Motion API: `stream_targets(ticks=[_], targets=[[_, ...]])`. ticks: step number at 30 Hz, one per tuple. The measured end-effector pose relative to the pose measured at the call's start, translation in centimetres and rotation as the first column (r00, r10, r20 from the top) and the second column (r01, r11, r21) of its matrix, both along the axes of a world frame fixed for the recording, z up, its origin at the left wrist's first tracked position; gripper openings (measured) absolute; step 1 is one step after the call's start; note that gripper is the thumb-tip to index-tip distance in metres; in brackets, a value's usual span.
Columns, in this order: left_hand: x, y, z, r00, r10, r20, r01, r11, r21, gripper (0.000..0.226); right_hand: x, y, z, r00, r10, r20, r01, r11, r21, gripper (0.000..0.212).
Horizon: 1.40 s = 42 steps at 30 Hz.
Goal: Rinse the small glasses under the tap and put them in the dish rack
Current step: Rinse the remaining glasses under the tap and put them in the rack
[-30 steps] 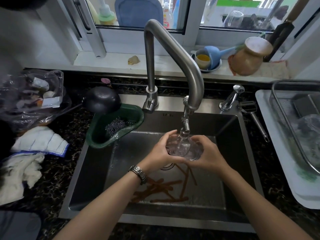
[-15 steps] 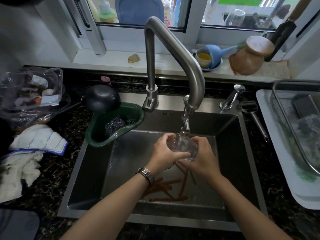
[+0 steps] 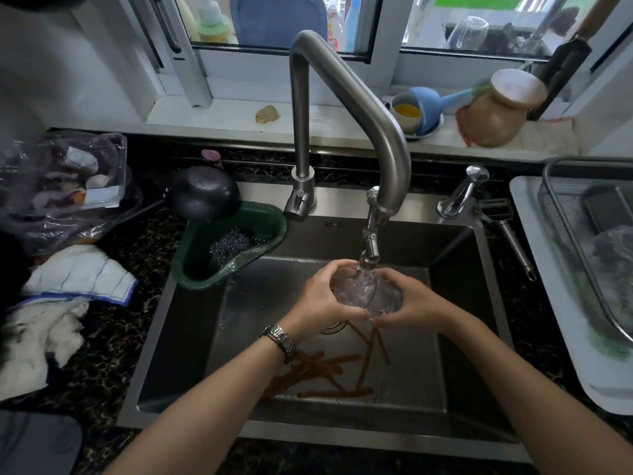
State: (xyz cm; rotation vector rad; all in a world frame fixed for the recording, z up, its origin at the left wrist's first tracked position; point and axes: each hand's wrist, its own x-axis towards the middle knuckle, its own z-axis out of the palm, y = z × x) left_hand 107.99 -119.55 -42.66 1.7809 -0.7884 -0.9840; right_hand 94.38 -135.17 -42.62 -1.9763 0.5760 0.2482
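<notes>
A small clear glass point(image 3: 366, 291) sits right under the tap's nozzle point(image 3: 369, 255), with water running into it. My left hand point(image 3: 322, 299) wraps its left side and my right hand point(image 3: 411, 303) cups its right side and bottom. Both hands hover over the middle of the steel sink point(image 3: 191, 341). The wire dish rack point(image 3: 582, 234) rests on a white tray point(image 3: 555, 303) at the right edge, with a dark item and a clear item inside it.
Brown sticks point(image 3: 329, 368) lie on the sink floor. A green strainer basket point(image 3: 233, 248) with steel wool hangs at the sink's left corner, a black ladle point(image 3: 202, 193) above it. Cloths point(image 3: 68, 279) and a plastic bag point(image 3: 58, 186) lie left. A peeler point(image 3: 507, 231) lies right.
The glass and both hands have stayed under the tap. The hands shifted their hold slightly around the glass, which has turned a little between them.
</notes>
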Motion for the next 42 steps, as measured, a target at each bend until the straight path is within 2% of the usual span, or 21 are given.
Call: stream_targets(ticks=[8,13,18,25,36,39,42], targets=[[1.2,0.5,-0.2,0.977,-0.143,-0.159,0.147,0.989,0.011,0.08,-0.6,0.9,-0.5,0.99,-0.102,0.092,0.106,0.994,-0.037,0.075],[1.4,1.2,-1.0,0.966,-0.17,-0.197,0.189,0.978,0.082,0.095,-1.8,1.6,-0.9,0.988,-0.13,0.088,0.139,0.985,-0.098,0.078],[1.7,3.0,-1.4,0.973,-0.221,-0.067,0.23,0.946,0.227,0.099,-2.7,1.6,-0.1,0.996,-0.088,0.005,0.086,0.968,-0.237,0.076],[1.4,4.7,-1.9,0.944,-0.29,0.157,0.226,0.915,0.334,0.084,-3.3,1.8,1.6,0.993,-0.069,-0.095,0.013,0.868,-0.497,0.071],[0.4,5.9,-1.6,0.922,-0.318,0.22,0.211,0.891,0.403,0.075,-2.8,2.5,3.3,0.938,0.019,-0.346,-0.28,0.629,-0.725,0.073],[0.4,5.9,-1.4,0.92,-0.315,0.232,0.206,0.894,0.398,0.072,-3.0,2.7,3.2,0.94,0.024,-0.339,-0.28,0.621,-0.732,0.069],[0.5,5.7,-1.3,0.942,-0.275,0.195,0.186,0.906,0.381,0.071,-3.3,2.8,2.8,0.952,0.009,-0.306,-0.231,0.676,-0.7,0.071]])
